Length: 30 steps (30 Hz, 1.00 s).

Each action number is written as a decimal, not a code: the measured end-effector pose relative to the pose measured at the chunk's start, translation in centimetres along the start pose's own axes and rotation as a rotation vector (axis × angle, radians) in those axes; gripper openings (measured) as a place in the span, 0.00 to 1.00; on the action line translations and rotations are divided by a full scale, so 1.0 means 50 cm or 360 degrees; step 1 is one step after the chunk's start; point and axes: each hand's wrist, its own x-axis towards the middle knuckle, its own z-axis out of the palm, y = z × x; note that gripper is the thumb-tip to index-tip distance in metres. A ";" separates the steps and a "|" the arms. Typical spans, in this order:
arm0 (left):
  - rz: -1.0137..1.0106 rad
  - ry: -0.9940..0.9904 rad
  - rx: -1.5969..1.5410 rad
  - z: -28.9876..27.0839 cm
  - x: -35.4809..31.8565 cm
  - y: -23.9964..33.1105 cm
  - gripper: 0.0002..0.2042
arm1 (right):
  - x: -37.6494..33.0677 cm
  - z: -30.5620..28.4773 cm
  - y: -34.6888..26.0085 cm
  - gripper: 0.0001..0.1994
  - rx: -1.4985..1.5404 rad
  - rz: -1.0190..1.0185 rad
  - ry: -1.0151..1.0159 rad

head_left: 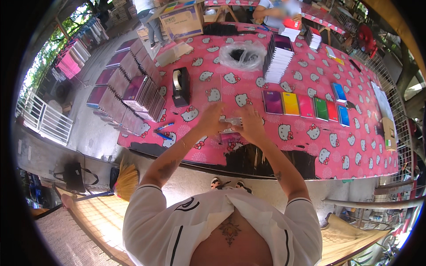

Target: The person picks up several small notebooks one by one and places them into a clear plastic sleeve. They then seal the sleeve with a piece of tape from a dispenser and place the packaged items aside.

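Note:
Over the near part of the table, my left hand (211, 120) and my right hand (250, 126) are close together. Between their thumbs shows a piece of clear, shiny plastic (230, 123), pinched at either side. Motion smears the fingers, and the plastic's full shape is hard to make out. Right of my hands lies a row of spiral notebooks: purple (272, 102), yellow (290, 103), pink (305, 106), green (320, 109), red (332, 111) and blue (343, 115). A black tape dispenser (181, 88) stands beyond my left hand, and blue pens (163, 131) lie nearer me.
Stacked spiral notebooks (137, 95) fill the table's left side. A tall notebook stack (277, 60) stands beside a crumpled plastic bag (242, 56). A cardboard box (183, 21) is at the far left. Across the pink table (284, 150) a person (277, 11) handles red notebooks. Another person (148, 17) stands behind.

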 end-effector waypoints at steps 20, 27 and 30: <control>-0.1631 0.1179 -0.1443 0.000 -0.077 -0.396 0.02 | -0.034 0.059 0.080 0.26 0.1060 0.0618 -0.0266; -0.1620 0.0231 0.0973 -0.104 -0.095 -0.376 0.09 | -0.032 0.081 0.047 0.26 0.0901 0.0499 -0.0170; -0.1234 -0.0196 0.0921 -0.122 -0.058 -0.322 0.11 | -0.034 0.087 0.042 0.25 0.0991 0.0525 -0.0134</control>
